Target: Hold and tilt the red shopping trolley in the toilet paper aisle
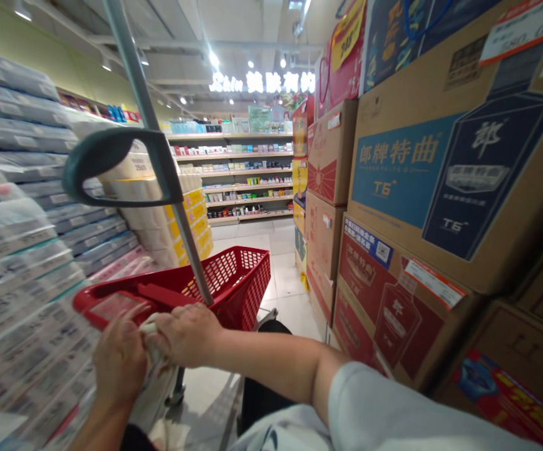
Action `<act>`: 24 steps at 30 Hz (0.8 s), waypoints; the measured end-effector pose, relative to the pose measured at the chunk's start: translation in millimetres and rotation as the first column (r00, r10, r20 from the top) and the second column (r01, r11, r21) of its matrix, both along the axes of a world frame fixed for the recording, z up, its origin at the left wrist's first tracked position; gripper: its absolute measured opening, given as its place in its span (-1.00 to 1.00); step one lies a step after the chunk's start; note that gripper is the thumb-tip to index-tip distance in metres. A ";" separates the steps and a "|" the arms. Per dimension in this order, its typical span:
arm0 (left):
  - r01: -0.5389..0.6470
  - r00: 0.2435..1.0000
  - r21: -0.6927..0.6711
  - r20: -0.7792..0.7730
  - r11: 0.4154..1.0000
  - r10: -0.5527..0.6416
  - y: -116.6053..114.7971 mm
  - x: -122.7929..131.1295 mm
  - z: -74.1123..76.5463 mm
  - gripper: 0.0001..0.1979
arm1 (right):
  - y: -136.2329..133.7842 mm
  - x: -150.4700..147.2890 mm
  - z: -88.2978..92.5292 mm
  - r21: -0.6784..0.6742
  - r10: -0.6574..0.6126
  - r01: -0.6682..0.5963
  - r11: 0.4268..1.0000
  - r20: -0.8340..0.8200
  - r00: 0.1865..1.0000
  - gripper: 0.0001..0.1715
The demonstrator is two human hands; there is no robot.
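A red shopping cart [247, 275] with perforated walls stands in front of me. My left hand [123, 351] and my right hand [191, 335] are close together at its near rim. Between them is a crumpled pale cloth [153, 341], partly covered by my fingers. My right fist is closed on the cloth. The left fingers are curled at its other side, touching the red rim; their grip is partly blurred. A grey pole with a loop handle [142, 200] slants up from the cart, past my right hand.
Stacked liquor cartons [393, 181] line the right side closely. Piled tissue packs [22, 263] crowd the left, with yellow-and-white packs [191, 219] farther on. Pale floor tiles [285, 282] run between them to shelves of small goods [233, 169]. A cart wheel [176, 394] shows below my hands.
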State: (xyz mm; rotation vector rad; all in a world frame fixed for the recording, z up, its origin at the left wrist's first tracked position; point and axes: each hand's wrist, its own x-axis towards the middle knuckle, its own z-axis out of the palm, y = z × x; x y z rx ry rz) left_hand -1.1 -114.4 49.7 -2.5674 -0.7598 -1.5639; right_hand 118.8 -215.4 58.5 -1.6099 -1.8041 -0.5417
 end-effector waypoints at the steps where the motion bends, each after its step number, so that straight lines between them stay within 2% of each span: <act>1: -0.016 1.000 -0.016 0.020 1.000 0.016 -8.5 2.0 5.0 -0.53 | -1.2 0.6 -0.3 -0.005 0.029 -0.029 1.000 -0.017 0.999 -0.51; 2: -0.015 0.999 -0.002 0.030 1.000 0.015 -16.9 4.7 9.5 -0.51 | -1.8 2.1 -0.4 -0.023 0.069 -0.070 0.997 -0.039 0.997 -0.45; 5: 0.087 0.995 0.053 -0.061 0.995 -0.084 -35.2 14.7 17.6 -0.52 | 0.1 12.1 0.5 -0.120 0.222 -0.242 0.963 -0.158 0.962 -0.25; 7: 0.093 0.990 0.064 -0.116 0.994 -0.086 -39.0 19.7 16.8 -0.56 | 1.0 20.0 1.3 -0.115 0.295 -0.338 0.934 -0.285 0.912 -0.29; 8: 0.051 0.990 0.075 -0.137 0.996 -0.041 -38.9 20.8 14.7 -0.56 | 0.3 22.9 1.5 -0.077 0.316 -0.364 0.928 -0.356 0.880 -0.36; 11: -0.126 0.969 0.150 -0.191 0.981 0.154 -37.1 17.2 2.8 -0.53 | -6.0 24.5 1.2 0.072 0.321 -0.334 0.940 -0.523 0.790 -0.49; 13: -0.176 0.954 0.214 -0.203 0.961 0.220 -38.0 11.0 -7.8 -0.48 | -10.9 21.0 0.5 0.120 0.314 -0.298 0.947 -0.546 0.777 -0.54; 15: -0.171 0.959 0.258 -0.178 0.951 0.221 -40.2 4.4 -18.6 -0.46 | -13.8 17.7 -0.8 0.141 0.303 -0.270 0.953 -0.528 0.794 -0.59; 18: -0.095 0.983 0.295 -0.122 0.951 0.136 -41.2 -2.6 -29.5 -0.47 | -13.5 17.3 -4.5 0.130 0.271 -0.238 0.963 -0.488 0.830 -0.60; 21: -0.024 0.997 0.211 -0.063 0.977 0.039 -36.5 -6.5 -27.0 -0.68 | -10.7 20.4 -9.5 0.111 0.268 -0.244 0.963 -0.394 0.879 -0.59; 22: -0.053 0.998 0.135 -0.038 0.989 0.059 -33.9 -7.9 -23.2 -0.73 | -9.9 21.0 -10.8 0.110 0.270 -0.247 0.963 -0.363 0.892 -0.60; 24: -0.208 0.977 -0.056 0.038 0.977 0.210 -28.2 -11.7 -13.0 -0.74 | -8.3 20.9 -11.9 0.108 0.253 -0.231 0.967 -0.318 0.914 -0.61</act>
